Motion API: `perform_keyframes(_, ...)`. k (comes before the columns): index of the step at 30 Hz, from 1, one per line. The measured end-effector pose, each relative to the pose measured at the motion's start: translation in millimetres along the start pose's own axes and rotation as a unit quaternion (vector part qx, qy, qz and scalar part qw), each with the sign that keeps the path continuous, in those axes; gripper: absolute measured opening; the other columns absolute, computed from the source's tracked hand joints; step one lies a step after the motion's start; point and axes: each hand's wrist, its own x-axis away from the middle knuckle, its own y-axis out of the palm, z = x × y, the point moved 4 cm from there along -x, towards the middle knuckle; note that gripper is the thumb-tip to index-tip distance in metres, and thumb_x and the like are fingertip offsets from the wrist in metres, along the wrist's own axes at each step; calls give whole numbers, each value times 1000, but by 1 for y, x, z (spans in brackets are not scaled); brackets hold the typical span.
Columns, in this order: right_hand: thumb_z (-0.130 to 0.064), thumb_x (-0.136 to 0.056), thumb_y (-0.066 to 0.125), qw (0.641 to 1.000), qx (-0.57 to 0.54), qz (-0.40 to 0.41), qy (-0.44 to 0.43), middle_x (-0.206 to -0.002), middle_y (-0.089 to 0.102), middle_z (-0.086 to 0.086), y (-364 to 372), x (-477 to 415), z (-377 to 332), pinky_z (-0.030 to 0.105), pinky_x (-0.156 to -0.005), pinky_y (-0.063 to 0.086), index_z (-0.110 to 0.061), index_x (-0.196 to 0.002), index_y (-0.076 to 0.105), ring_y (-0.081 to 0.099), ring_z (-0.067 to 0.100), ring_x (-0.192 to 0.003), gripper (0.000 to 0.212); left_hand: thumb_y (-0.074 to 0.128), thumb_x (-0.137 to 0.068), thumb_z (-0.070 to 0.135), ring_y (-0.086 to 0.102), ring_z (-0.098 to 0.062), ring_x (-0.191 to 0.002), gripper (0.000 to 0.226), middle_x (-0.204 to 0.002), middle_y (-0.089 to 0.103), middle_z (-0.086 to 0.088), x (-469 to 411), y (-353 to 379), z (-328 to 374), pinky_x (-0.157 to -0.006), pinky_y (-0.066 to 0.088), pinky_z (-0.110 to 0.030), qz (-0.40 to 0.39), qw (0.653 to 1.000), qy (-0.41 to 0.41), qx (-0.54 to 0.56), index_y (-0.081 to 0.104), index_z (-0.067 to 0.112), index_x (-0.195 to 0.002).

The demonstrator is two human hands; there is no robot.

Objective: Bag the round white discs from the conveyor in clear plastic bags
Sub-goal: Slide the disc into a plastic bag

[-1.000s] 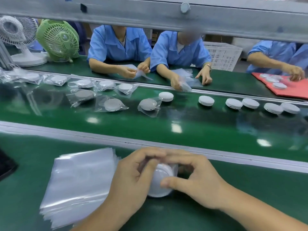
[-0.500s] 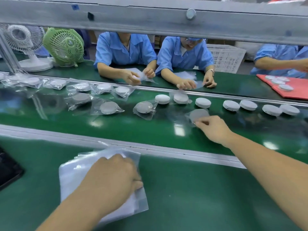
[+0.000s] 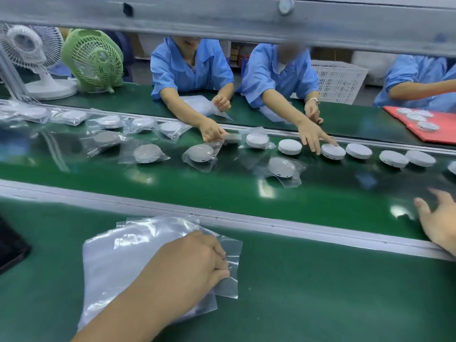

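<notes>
A stack of clear plastic bags (image 3: 133, 255) lies on the near green table. My left hand (image 3: 195, 262) rests on it, with its curled fingers pinching the top bag at its right edge. My right hand (image 3: 439, 218) hovers open and empty over the conveyor belt (image 3: 222, 191) at the far right, blurred. One bagged disc (image 3: 281, 167) lies on the belt nearest me. Bare round white discs (image 3: 290, 146) stand in a row towards the right, the last ones (image 3: 420, 157) beyond my right hand. More bagged discs (image 3: 146, 153) lie on the belt's left half.
Across the belt, people in blue reach onto it; one hand (image 3: 313, 139) touches a bare disc (image 3: 333, 151). Two fans (image 3: 93, 60) stand at the back left, a white basket (image 3: 338, 80) behind, a red tray (image 3: 439, 127) at the right. A dark object (image 3: 9, 248) sits at my left.
My right hand let go of the bagged disc on the belt and swung right. My left hand slid the top bag rightward off the stack. People opposite reached onto the belt.
</notes>
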Motion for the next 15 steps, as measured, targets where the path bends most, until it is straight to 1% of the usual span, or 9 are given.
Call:
perform_keyframes(3,-97,-71,2,997,72,31,-26,-162,21,32,-8,40,-67,62,-121,23,-20,-158,27,22,53,-147,119,45,-97,55,53,3,-102,31,-115,60,31,1,-1,11,-82,48,-22,30,998,31,-40,74,45,-102)
perform_keyframes(5,-94,-77,0,991,73,49,-103,-156,28,37,-7,72,-125,58,-119,25,-14,-156,33,25,52,-145,117,48,-93,55,58,2,-89,29,-106,64,31,2,1,19,-71,52,-22,58,996,45,-54,76,47,-92)
perform_keyframes(6,-94,-77,0,984,65,38,-161,-158,26,34,1,87,-155,57,-121,22,-16,-159,30,22,49,-148,117,49,-91,55,59,2,-85,28,-102,65,32,2,3,22,-67,53,-21,64,996,48,-47,76,48,-90)
perform_keyframes(8,-97,-74,0,956,99,-86,-262,-170,-1,20,31,116,-204,56,-125,4,-28,-164,7,-1,39,-156,114,50,-89,56,60,2,-82,27,-96,66,32,1,8,25,-64,54,-21,77,995,56,-25,77,49,-89)
perform_keyframes(9,-98,-72,2,938,126,-152,-284,-171,-10,13,43,128,-218,54,-125,-1,-32,-164,-1,-9,35,-157,114,50,-88,57,60,2,-83,27,-95,66,32,1,9,25,-64,54,-20,85,994,60,-16,77,50,-89)
perform_keyframes(10,-99,-72,6,929,133,-185,-292,-171,-10,9,48,132,-225,53,-124,-1,-34,-164,-1,-9,33,-158,112,51,-88,58,60,2,-83,27,-95,66,33,1,10,24,-65,54,-20,91,994,63,-12,77,51,-88)
perform_keyframes(12,-96,-78,14,932,114,-143,-312,-171,16,5,38,128,-224,49,-124,19,-39,-161,22,16,29,-156,101,52,-86,60,59,4,-82,25,-93,65,34,1,10,23,-63,54,-18,90,994,64,-10,76,52,-87)
perform_keyframes(14,-86,-86,22,949,71,-5,-306,-155,49,4,9,114,-207,44,-112,41,-36,-147,50,46,28,-141,85,52,-86,61,57,5,-81,26,-93,65,35,1,9,22,-62,53,-16,86,994,59,-8,76,53,-87)
perform_keyframes(15,-81,-88,24,957,68,70,-274,-142,60,10,-5,102,-191,44,-106,47,-30,-141,57,55,31,-130,80,51,-85,61,57,5,-81,26,-93,65,36,1,9,23,-62,52,-16,87,994,59,-8,76,53,-86)
